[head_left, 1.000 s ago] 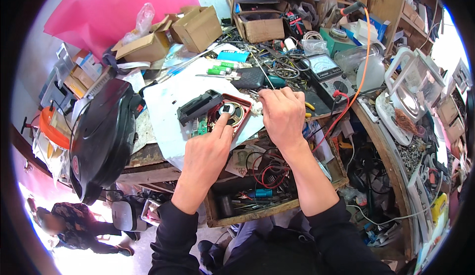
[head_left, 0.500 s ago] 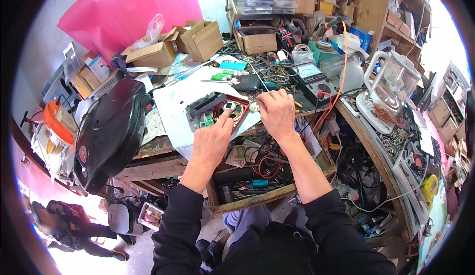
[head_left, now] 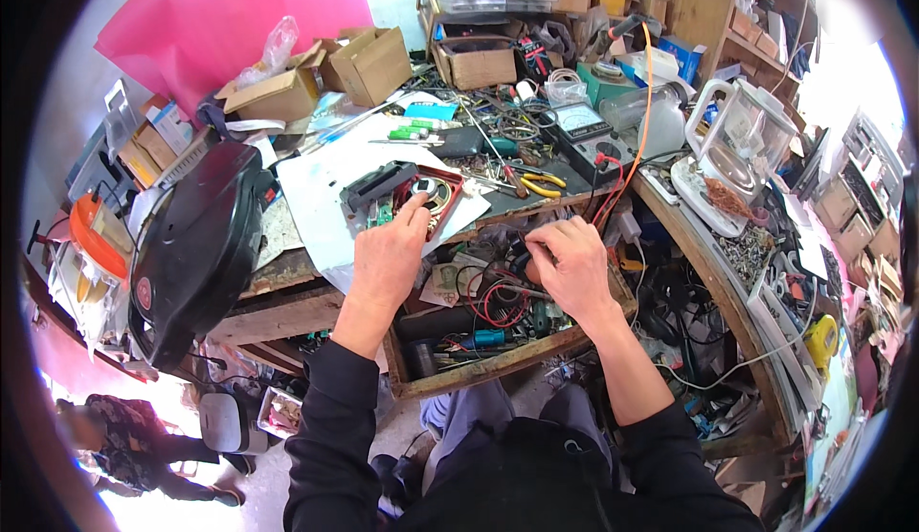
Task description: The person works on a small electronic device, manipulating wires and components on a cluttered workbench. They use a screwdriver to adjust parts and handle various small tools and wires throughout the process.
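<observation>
My left hand [head_left: 391,249] is at an opened casing [head_left: 450,208], red-edged with a round speaker, green circuit board and dark cover part. Its index finger lies stretched on the speaker; the other fingers are curled at the near edge, the thumb hidden. The casing rests on a white sheet [head_left: 324,180] on the bench. My right hand [head_left: 574,266] is over the open wooden drawer [head_left: 498,376], with fingers curled together. Whatever they may hold is hidden. Beneath it lie red and black wires [head_left: 496,304], a blue cylinder [head_left: 488,338] and mixed small parts.
Yellow-handled pliers [head_left: 543,183] and a screwdriver lie right of the casing. Behind them stands an analog multimeter [head_left: 595,149] with red leads. An orange cable [head_left: 646,111] hangs nearby. A large black lid-like case [head_left: 196,249] is at left; a clear jug [head_left: 747,135] stands at right.
My right hand has moved from beside the casing down and toward me, over the drawer. My left hand stays at the casing. The whole view has shifted slightly.
</observation>
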Demonstrator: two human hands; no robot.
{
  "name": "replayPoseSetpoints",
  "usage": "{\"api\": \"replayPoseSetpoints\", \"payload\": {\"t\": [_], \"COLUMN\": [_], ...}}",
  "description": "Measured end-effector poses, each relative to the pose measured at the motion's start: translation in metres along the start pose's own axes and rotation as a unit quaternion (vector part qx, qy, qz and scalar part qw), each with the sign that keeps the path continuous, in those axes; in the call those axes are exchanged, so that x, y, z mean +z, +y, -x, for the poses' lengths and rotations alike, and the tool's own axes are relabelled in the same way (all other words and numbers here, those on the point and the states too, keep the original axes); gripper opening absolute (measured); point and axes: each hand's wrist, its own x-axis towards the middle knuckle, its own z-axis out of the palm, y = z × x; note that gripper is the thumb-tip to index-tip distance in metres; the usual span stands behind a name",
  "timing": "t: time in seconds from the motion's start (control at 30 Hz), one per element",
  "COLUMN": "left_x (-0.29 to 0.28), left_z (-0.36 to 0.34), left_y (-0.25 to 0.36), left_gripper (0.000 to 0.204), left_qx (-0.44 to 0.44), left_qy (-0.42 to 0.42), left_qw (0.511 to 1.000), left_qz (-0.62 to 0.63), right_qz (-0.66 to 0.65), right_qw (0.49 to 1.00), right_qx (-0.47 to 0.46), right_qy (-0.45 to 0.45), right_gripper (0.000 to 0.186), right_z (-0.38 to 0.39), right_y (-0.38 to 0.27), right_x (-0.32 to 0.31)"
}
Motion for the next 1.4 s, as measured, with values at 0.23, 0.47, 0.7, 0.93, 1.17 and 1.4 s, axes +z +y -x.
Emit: {"api": "replayPoseSetpoints", "payload": {"t": [0.23,0.47,0.7,0.93,1.17,1.4], "left_x": [0.003,-0.009,0.000,0.006,0.010,0.010], "left_z": [0.006,0.066,0.101,0.099,0.099,0.097], "left_y": [0.005,0.035,0.047,0.041,0.041,0.042], "left_gripper": [0.017,0.023,0.015,0.014,0.011,0.009], "left_qx": [0.008,-0.045,-0.306,-0.343,-0.357,-0.359], "left_qy": [0.052,0.163,-0.053,-0.104,-0.076,-0.068], "left_qw": [0.998,0.967,0.837,0.823,0.820,0.822], "left_qz": [0.023,0.193,0.450,0.442,0.441,0.437], "right_qz": [-0.054,-0.130,-0.188,-0.244,-0.152,-0.097], "right_qw": [0.994,0.972,0.906,0.801,0.667,0.702], "right_qx": [0.014,0.074,0.103,0.075,0.016,0.009], "right_qy": [-0.095,-0.182,-0.366,-0.542,-0.729,-0.706], "right_gripper": [0.009,0.009,0.012,0.014,0.026,0.030], "right_z": [0.041,0.051,0.039,0.016,0.012,0.014], "right_y": [0.016,0.018,0.013,0.009,0.011,0.005], "right_x": [-0.004,-0.013,-0.018,0.017,0.038,0.038]}}
